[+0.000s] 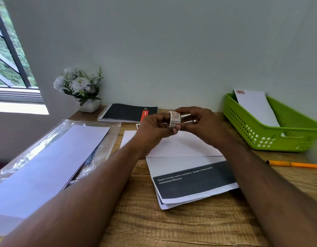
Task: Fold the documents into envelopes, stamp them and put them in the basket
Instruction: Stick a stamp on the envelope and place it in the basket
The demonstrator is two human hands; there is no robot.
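Both hands hold a small roll of stamps (174, 119) in the air above the desk. My left hand (154, 128) grips the roll from the left, and my right hand (198, 124) pinches it from the right. Under them lies a white envelope (181, 146) flat on the wood. In front of it sit printed documents (193, 182) with a dark band and white text. At the right stands a green basket (261, 132) with one stamped envelope (256, 106) leaning inside it.
A clear plastic sleeve with blank envelopes (47, 161) lies at the left. A black spiral notebook (127, 113) and a pot of white flowers (81, 88) stand at the back by the wall. An orange pen (293, 164) lies at the right.
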